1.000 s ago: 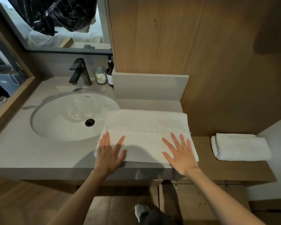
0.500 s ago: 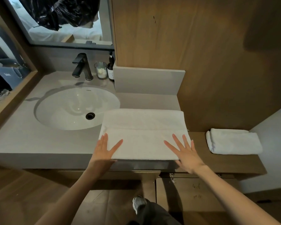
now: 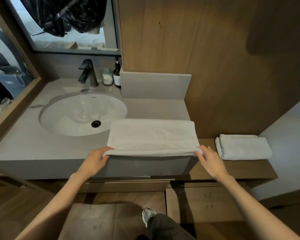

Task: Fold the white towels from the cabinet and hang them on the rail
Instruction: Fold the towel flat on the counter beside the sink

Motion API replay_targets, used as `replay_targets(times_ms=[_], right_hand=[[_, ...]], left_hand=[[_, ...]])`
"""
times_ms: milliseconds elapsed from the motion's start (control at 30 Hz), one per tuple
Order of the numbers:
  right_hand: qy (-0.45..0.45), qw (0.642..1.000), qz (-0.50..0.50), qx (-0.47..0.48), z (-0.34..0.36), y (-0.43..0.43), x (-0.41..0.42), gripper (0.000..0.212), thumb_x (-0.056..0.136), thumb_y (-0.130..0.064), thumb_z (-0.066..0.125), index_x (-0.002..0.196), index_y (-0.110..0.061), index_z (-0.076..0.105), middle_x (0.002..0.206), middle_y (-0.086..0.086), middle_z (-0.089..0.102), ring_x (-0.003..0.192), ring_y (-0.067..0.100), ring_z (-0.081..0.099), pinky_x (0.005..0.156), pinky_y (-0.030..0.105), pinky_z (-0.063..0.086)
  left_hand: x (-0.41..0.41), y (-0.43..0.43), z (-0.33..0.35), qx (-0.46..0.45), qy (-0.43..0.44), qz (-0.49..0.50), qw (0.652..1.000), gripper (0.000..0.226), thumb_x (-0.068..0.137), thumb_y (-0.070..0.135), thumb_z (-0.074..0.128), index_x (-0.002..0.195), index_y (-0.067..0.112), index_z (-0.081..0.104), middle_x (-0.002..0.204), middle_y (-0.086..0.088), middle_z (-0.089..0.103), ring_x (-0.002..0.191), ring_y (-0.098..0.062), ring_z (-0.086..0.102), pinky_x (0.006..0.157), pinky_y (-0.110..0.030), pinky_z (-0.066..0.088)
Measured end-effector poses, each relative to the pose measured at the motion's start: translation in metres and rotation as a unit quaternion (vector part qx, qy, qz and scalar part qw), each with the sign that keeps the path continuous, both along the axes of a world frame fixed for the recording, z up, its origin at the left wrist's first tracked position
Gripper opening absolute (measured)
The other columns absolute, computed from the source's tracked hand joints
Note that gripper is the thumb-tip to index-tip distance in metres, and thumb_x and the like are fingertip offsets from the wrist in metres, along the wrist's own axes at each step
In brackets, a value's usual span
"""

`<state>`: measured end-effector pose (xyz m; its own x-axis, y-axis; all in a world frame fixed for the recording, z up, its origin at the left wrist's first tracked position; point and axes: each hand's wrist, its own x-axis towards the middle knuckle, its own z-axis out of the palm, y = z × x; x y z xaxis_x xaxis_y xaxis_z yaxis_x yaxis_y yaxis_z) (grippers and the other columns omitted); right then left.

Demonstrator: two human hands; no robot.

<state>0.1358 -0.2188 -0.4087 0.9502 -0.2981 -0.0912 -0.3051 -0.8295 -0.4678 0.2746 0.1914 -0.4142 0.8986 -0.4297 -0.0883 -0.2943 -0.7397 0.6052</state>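
Note:
A folded white towel (image 3: 152,135) lies on the grey counter (image 3: 24,146), right of the sink, its near edge lifted off the counter's front. My left hand (image 3: 95,161) grips the towel's near left corner. My right hand (image 3: 210,161) grips the near right corner. A second white towel (image 3: 242,147), folded small, rests on the wooden shelf (image 3: 232,168) to the right. A metal rail (image 3: 118,181) runs under the counter's front edge.
The white sink basin (image 3: 73,115) with a black faucet (image 3: 87,73) is at the left. A glass (image 3: 106,77) and a dark bottle (image 3: 117,75) stand behind it. A wooden wall panel (image 3: 215,58) rises at the back. My shoe (image 3: 147,215) is on the floor below.
Both hands lay flat on the towel before; now they have slid to its near corners and taken hold, lifting the front edge.

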Motion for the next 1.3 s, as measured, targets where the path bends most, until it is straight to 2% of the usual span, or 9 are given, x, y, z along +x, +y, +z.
replay_targets(times_ms=[67,133,267,433,600,767,900,1000,1300], right_hand=[[-0.060,0.994,-0.062,0.062,0.006,-0.001,0.004,0.024,0.097,-0.041,0.051,0.110,-0.022,0.058,0.101,0.001,0.067,0.103,0.017,0.062,0.079,0.030,0.052],[-0.118,0.979,-0.113,0.122,0.015,0.000,0.013,0.024,0.093,-0.039,0.059,0.103,-0.018,0.059,0.087,-0.004,0.062,0.082,0.014,0.062,0.063,0.021,0.048],[-0.176,0.947,-0.185,0.194,0.031,0.002,0.042,0.025,0.089,-0.035,0.066,0.103,-0.016,0.058,0.087,-0.010,0.057,0.081,0.008,0.056,0.058,0.017,0.043],[-0.186,0.926,-0.226,0.239,0.029,-0.006,0.080,0.032,0.091,-0.042,0.062,0.107,-0.015,0.055,0.097,-0.003,0.059,0.092,0.015,0.057,0.065,0.023,0.045],[-0.134,0.926,-0.247,0.252,0.018,-0.016,0.119,0.043,0.096,-0.045,0.052,0.123,-0.012,0.045,0.108,-0.001,0.052,0.100,0.016,0.050,0.079,0.031,0.042],[-0.048,0.923,-0.260,0.281,0.005,-0.026,0.144,0.042,0.098,-0.051,0.042,0.114,-0.012,0.042,0.100,0.002,0.051,0.093,0.020,0.050,0.077,0.036,0.040],[0.008,0.944,-0.241,0.227,-0.012,-0.029,0.148,0.043,0.095,-0.054,0.046,0.110,-0.014,0.045,0.092,0.002,0.059,0.082,0.019,0.061,0.065,0.034,0.051],[-0.005,0.969,-0.210,0.127,-0.024,-0.030,0.140,0.034,0.099,-0.045,0.042,0.108,-0.012,0.045,0.077,0.003,0.059,0.066,0.018,0.060,0.053,0.030,0.045],[-0.052,0.969,-0.214,0.114,-0.030,-0.028,0.131,0.018,0.100,-0.033,0.044,0.106,-0.017,0.039,0.074,0.003,0.058,0.058,0.014,0.060,0.044,0.024,0.042]], left_hand=[[0.006,0.000,0.009,-0.047,0.004,0.050,0.998,0.010,0.095,0.018,0.057,0.099,0.024,0.064,0.091,0.001,0.069,0.086,-0.020,0.062,0.071,-0.027,0.045],[0.014,-0.006,0.018,-0.097,0.006,0.103,0.990,0.004,0.094,0.023,0.059,0.093,0.019,0.060,0.080,0.004,0.063,0.077,-0.013,0.059,0.066,-0.022,0.043],[0.036,-0.023,0.030,-0.161,0.023,0.184,0.969,0.024,0.095,0.025,0.058,0.082,0.006,0.052,0.071,0.002,0.052,0.067,-0.012,0.048,0.058,-0.021,0.037],[0.072,-0.041,0.032,-0.180,0.035,0.208,0.961,0.026,0.098,0.030,0.050,0.104,0.005,0.054,0.092,-0.006,0.059,0.083,-0.023,0.053,0.071,-0.032,0.039],[0.108,-0.057,0.020,-0.128,0.061,0.214,0.967,0.027,0.101,0.038,0.040,0.106,0.011,0.043,0.100,-0.016,0.060,0.083,-0.026,0.053,0.073,-0.034,0.039],[0.130,-0.068,-0.003,-0.064,0.088,0.253,0.961,0.042,0.100,0.043,0.036,0.132,0.017,0.039,0.128,-0.018,0.055,0.113,-0.038,0.053,0.093,-0.044,0.040],[0.137,-0.070,-0.015,-0.010,0.052,0.271,0.961,0.033,0.099,0.048,0.031,0.118,0.023,0.041,0.107,-0.022,0.063,0.096,-0.040,0.059,0.083,-0.046,0.046],[0.134,-0.070,-0.020,0.033,0.008,0.238,0.971,0.030,0.100,0.049,0.029,0.107,0.023,0.040,0.088,-0.021,0.066,0.086,-0.040,0.062,0.070,-0.042,0.046],[0.140,-0.078,-0.022,0.112,-0.044,0.222,0.968,0.036,0.100,0.049,0.024,0.115,0.021,0.042,0.087,-0.019,0.066,0.078,-0.038,0.063,0.065,-0.037,0.043]])
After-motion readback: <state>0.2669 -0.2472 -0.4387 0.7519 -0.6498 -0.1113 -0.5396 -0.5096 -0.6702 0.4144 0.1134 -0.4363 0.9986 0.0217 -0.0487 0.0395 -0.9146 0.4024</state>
